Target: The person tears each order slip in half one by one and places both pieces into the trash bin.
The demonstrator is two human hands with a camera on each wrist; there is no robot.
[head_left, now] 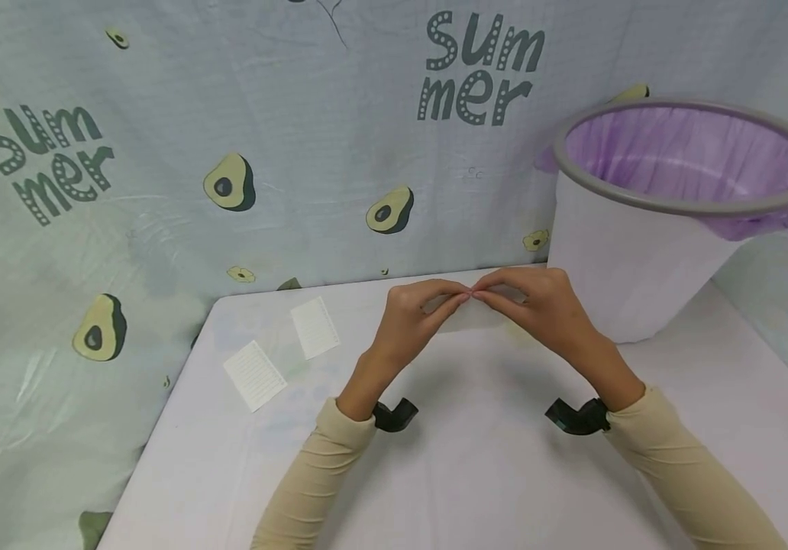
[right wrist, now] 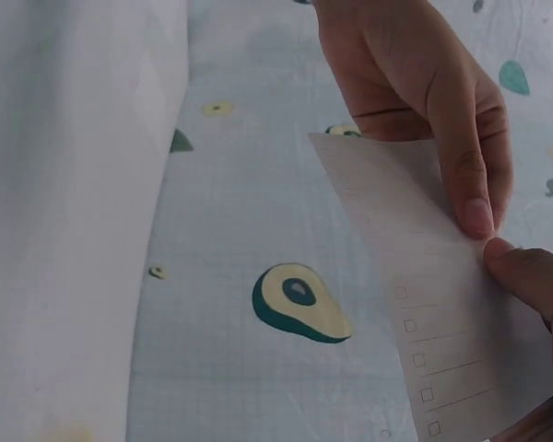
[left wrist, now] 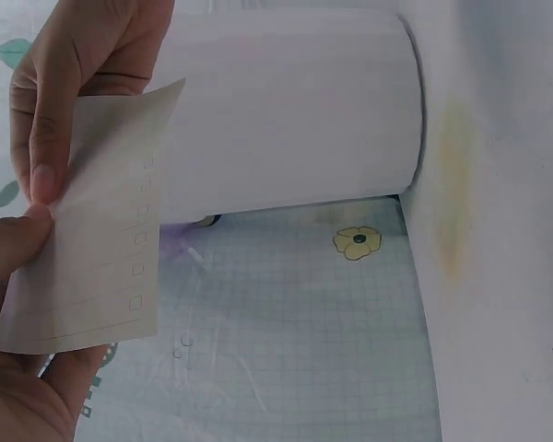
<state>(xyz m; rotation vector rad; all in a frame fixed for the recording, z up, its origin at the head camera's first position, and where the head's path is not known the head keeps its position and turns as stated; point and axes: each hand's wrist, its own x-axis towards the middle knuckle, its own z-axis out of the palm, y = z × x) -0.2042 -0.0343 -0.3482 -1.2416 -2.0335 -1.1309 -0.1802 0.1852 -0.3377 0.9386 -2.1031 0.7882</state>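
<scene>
A small sheet of checklist paper point(left wrist: 101, 239), printed with lines and little checkboxes, is held up above the table's far side. My left hand point(head_left: 408, 317) pinches its edge between thumb and fingers. From the other side my right hand point(head_left: 538, 305) pinches the same edge, and the fingertips of both hands meet there. In the right wrist view the paper point(right wrist: 415, 258) hangs slightly bowed below the pinch. It is hard to make out in the head view, hidden largely by the hands.
Two similar lined sheets, one nearer point(head_left: 255, 376) and one farther point(head_left: 314, 328), lie on the white table point(head_left: 476, 473) at left. A white bin point(head_left: 614, 260) with a purple liner point(head_left: 683, 153) stands at the back right. Behind hangs an avocado-print curtain point(head_left: 311, 137).
</scene>
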